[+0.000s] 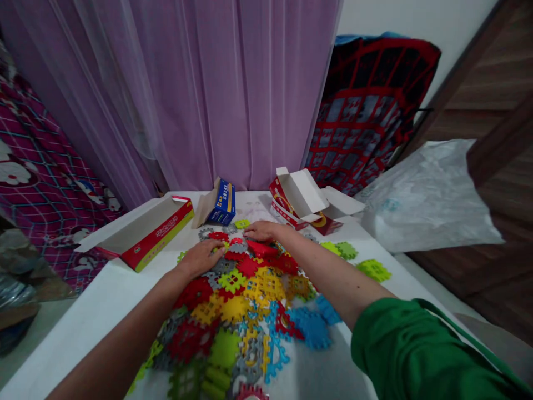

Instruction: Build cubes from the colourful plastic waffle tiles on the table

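Note:
My left hand [204, 257] rests on the left side of a heap of flat plastic building pieces with toothed edges. Its fingers are apart, near a red piece [219, 236] and a small yellow-green piece; nothing shows in its grip. Across the heap's far end reaches my right hand [261, 230], fingers stretched toward the left over grey and red pieces. Just below that palm is a red angular piece [261, 249]. Nearer me lie yellow pieces [266, 286], a blue piece [312, 328] and a yellow-green square piece [225, 349].
On the white table [95, 311], an opened red and yellow-green box [162, 236] lies at left. Behind the heap are a blue box [225, 203] and an opened red box [287, 203]. A white plastic bag [428, 200] is at right. Purple curtains [233, 94] hang behind.

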Motion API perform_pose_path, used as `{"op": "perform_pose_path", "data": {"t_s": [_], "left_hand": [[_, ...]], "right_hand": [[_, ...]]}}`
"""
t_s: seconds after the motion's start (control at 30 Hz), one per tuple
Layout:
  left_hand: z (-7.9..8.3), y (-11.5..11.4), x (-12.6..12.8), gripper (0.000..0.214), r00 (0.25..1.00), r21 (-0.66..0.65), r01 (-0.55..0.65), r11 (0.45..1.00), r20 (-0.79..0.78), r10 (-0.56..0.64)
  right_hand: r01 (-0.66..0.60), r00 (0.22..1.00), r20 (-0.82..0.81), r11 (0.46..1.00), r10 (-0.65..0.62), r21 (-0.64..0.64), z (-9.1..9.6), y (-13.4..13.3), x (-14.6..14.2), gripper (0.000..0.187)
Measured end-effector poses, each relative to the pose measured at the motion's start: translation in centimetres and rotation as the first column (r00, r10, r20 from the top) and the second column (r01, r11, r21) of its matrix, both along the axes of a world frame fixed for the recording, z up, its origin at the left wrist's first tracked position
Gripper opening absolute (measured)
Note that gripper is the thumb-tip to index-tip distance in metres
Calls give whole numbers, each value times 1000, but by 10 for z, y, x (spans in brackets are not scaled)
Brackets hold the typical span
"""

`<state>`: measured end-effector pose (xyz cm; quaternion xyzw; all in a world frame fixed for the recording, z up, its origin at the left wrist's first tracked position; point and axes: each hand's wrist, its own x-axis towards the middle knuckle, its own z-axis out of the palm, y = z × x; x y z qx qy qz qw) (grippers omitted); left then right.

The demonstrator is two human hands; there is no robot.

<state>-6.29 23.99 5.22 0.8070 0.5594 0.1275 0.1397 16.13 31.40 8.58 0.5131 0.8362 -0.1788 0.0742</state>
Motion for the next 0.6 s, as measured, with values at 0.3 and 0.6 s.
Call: {"op": "perform_pose_path", "data": {"t_s": [0.3,0.6], "left_hand": [[16,-66,-25,55,999,-5,-43,999,13,43],[-24,-190,21,80,996,201,69,977,-74,-56]], "right_hand": [[146,984,85,979,-159,142,22,-39,33,48],[157,987,-17,951,-158,265,53,-87,31,48]]}}
